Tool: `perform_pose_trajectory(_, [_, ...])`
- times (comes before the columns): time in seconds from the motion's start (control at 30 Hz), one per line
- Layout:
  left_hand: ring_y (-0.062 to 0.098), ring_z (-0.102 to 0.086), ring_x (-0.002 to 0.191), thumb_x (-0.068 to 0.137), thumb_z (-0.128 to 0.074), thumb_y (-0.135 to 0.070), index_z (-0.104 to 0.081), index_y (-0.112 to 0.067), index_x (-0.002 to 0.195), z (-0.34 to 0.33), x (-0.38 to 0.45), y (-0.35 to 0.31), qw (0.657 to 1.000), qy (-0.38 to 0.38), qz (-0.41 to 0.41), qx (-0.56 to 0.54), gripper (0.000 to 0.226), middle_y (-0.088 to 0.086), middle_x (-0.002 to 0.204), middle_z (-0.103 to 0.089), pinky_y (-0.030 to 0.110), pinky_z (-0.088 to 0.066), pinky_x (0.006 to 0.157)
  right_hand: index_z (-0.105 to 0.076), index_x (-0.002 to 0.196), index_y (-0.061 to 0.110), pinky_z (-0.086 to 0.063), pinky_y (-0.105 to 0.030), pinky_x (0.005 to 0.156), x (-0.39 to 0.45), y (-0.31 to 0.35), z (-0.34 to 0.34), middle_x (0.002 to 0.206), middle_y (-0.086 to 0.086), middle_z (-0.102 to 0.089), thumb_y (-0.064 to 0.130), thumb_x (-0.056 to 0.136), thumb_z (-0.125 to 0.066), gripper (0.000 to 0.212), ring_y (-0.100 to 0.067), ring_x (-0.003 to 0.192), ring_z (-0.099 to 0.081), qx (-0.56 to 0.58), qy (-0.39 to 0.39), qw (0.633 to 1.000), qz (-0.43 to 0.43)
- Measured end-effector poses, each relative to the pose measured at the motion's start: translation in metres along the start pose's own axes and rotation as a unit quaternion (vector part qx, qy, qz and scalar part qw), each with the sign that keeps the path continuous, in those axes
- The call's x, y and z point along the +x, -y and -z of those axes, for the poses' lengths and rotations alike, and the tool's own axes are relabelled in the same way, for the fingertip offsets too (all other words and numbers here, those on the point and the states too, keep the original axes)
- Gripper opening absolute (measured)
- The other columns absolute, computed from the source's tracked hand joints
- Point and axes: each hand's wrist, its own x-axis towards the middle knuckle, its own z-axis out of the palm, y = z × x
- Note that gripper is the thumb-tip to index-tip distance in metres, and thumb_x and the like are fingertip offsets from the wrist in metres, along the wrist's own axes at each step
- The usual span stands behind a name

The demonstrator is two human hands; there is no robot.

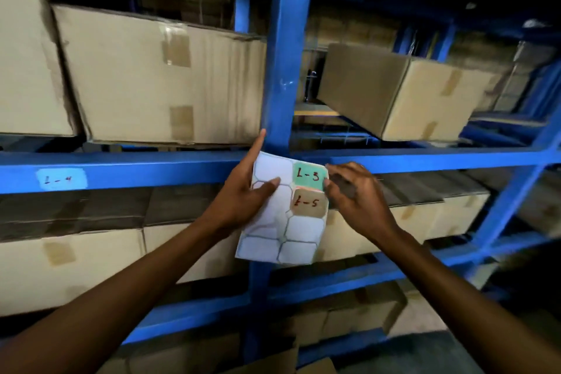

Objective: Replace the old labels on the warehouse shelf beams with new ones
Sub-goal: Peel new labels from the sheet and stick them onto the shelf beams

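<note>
Behind left hand (243, 191), label sheet (282, 222) partly hidden

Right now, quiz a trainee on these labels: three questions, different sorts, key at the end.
1. True or false: the label on the beam at the left reads L-4.
2. Which hand holds the sheet? A left hand, B right hand.
3. Fill in: the right hand's fingertips are at the edge of the green label marked ____.

Key: 1 true; 2 A; 3 L-3.
</note>
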Motion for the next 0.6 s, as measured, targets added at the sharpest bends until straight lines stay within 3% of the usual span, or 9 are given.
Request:
perform_pose_trajectory(0.07, [-0.012, -0.057, 0.101, 0.088, -0.059, -0.005, -0.010, -0.044, 0.139, -0.017, 0.004, -0.011, 1.000, -0.001, -0.018, -0.006, 0.080, 0.002, 0.136, -0.049, 0.004, -0.044, 0.083, -0.059, 0.118, 0.010, -0.053, -0.043, 0.083, -0.004, -0.012, 0.013, 0.103, -0.011, -0.060, 0.022, 0.091, -0.055, 0.030, -0.022, 0.101, -0.056, 0.021, 0.004, 1.000, -0.019])
perform_pose_trajectory(0.13, [-0.001, -0.062, 0.104, 0.090, -0.057, -0.007, -0.010, -0.047, 0.141, -0.028, 0.008, -0.018, 0.999, 0.024, -0.018, -0.031, 0.080, 0.001, 0.136, -0.051, 0.012, -0.050, 0.083, -0.057, 0.122, 0.009, -0.057, -0.039, 0.081, -0.005, -0.018, 0.022, 0.107, -0.009, -0.055, 0.023, 0.091, -0.054, 0.034, -0.019, 0.104, -0.057, 0.056, 0.002, 0.997, -0.053])
perform_pose_trajectory(0.2, [0.005, -0.065, 0.104, 0.091, -0.056, -0.010, -0.010, -0.053, 0.140, -0.034, 0.012, -0.027, 0.998, 0.044, -0.018, -0.045, 0.080, 0.000, 0.132, -0.054, 0.018, -0.055, 0.079, -0.058, 0.120, 0.010, -0.058, -0.023, 0.074, -0.005, -0.020, 0.027, 0.107, -0.007, -0.054, 0.021, 0.091, -0.054, 0.031, -0.014, 0.100, -0.059, 0.097, -0.013, 0.992, -0.076])
perform_pose_trajectory(0.3, [0.006, -0.064, 0.105, 0.091, -0.055, -0.009, -0.012, -0.059, 0.136, -0.035, 0.017, -0.038, 0.996, 0.050, -0.032, -0.062, 0.079, -0.001, 0.136, -0.050, 0.021, -0.056, 0.075, -0.064, 0.110, 0.006, -0.046, 0.000, 0.063, 0.002, -0.017, 0.033, 0.101, -0.003, -0.054, 0.011, 0.089, -0.058, 0.024, 0.003, 0.090, -0.056, 0.139, -0.057, 0.984, -0.093])
perform_pose_trajectory(0.4, [0.009, -0.065, 0.105, 0.092, -0.053, -0.009, -0.010, -0.052, 0.142, -0.031, 0.020, -0.045, 0.996, 0.057, -0.031, -0.067, 0.079, -0.001, 0.133, -0.054, 0.024, -0.058, 0.075, -0.067, 0.096, 0.007, -0.044, 0.002, 0.060, 0.010, -0.012, 0.034, 0.102, -0.001, -0.056, 0.008, 0.085, -0.062, 0.012, 0.007, 0.088, -0.055, 0.168, -0.090, 0.977, -0.100])
perform_pose_trajectory(0.53, [0.003, -0.063, 0.105, 0.090, -0.057, -0.009, -0.008, -0.061, 0.136, -0.026, 0.027, -0.052, 0.998, 0.041, -0.052, -0.015, 0.085, -0.026, 0.118, -0.056, 0.019, -0.056, 0.079, -0.062, 0.080, 0.016, -0.047, -0.002, 0.057, 0.027, -0.009, 0.032, 0.093, 0.001, -0.062, 0.011, 0.084, -0.064, 0.007, 0.011, 0.081, -0.059, 0.175, -0.105, 0.973, -0.106])
perform_pose_trajectory(0.6, [0.004, -0.061, 0.109, 0.088, -0.061, -0.011, -0.001, -0.066, 0.132, -0.023, 0.033, -0.058, 0.995, 0.026, -0.072, 0.068, 0.092, -0.017, 0.127, -0.055, 0.026, -0.054, 0.089, -0.059, 0.075, 0.016, -0.051, -0.008, 0.055, 0.037, -0.009, 0.033, 0.086, 0.006, -0.066, 0.013, 0.085, -0.063, 0.011, 0.009, 0.079, -0.061, 0.191, -0.094, 0.970, -0.115])
